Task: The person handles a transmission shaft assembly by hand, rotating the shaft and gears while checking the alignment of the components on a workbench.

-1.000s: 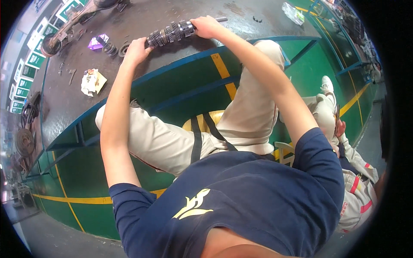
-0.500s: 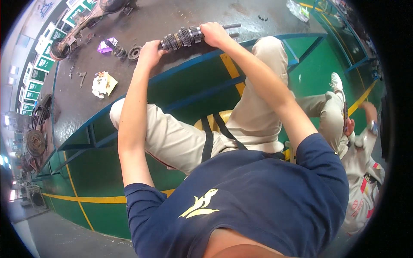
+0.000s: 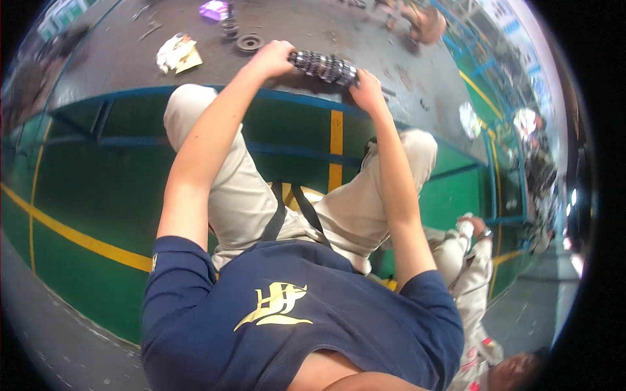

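Note:
A dark metal gear shaft (image 3: 321, 67) with several toothed gears spans the space between my two hands, over the near edge of the workbench. My left hand (image 3: 274, 58) is closed around its left end. On the right end, my right hand (image 3: 368, 92) grips the shaft, and a thin bare length of it sticks out past the hand. The shaft slopes down slightly to the right. A loose gear ring (image 3: 250, 43) lies on the bench just beyond my left hand, with a smaller cylindrical gear part (image 3: 229, 28) behind it.
On the bench (image 3: 130, 68) lie a yellow paper (image 3: 189, 60) with white crumpled wrapping (image 3: 171, 51), a purple box (image 3: 214, 10) and a small tool (image 3: 151, 29). A clear plastic bag (image 3: 469, 120) sits at the right corner. Another person's arm (image 3: 481, 254) is at the lower right.
The view has swung to the right, so the bench looks turned. The gear shaft sloped up to the right before and now slopes down to the right. Both hands still hold it.

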Demonstrator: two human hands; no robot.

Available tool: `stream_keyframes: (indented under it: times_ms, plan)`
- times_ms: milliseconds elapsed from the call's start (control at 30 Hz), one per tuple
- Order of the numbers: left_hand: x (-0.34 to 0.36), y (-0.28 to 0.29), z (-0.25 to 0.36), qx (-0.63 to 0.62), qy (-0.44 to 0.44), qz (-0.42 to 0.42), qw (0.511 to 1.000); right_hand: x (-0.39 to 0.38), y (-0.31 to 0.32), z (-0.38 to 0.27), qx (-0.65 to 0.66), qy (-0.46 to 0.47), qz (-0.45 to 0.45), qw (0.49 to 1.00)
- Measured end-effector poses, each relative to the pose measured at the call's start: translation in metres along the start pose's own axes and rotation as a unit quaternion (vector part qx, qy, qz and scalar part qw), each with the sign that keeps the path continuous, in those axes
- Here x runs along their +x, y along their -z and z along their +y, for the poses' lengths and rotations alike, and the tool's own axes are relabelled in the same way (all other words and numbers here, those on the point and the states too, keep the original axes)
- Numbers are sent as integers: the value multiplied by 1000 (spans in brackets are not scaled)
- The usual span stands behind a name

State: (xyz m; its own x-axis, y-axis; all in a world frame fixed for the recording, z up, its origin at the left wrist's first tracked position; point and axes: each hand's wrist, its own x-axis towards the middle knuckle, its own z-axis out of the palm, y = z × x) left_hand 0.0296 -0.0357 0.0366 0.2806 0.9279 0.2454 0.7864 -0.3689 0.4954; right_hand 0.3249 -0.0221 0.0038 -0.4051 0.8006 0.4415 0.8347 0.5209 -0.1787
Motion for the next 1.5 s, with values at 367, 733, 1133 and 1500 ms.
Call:
stream_keyframes:
  times_ms: [367, 733, 1133, 1500]
  plan:
    - [-41, -35, 12, 104, 21, 25, 994, -22, -5, -5, -67, 5, -78, 995]
    - [-65, -23, 24, 137, -13, -38, 990, -47, 28, -10, -17, -1, -121, 992]
    - [1, -20, -7, 218, 26, -131, 967, -1, 26, -14, 5, 30, -60, 998]
    - [-32, -22, 5, 109, 15, -95, 989, -27, 9, -29, -103, -62, -61, 991]
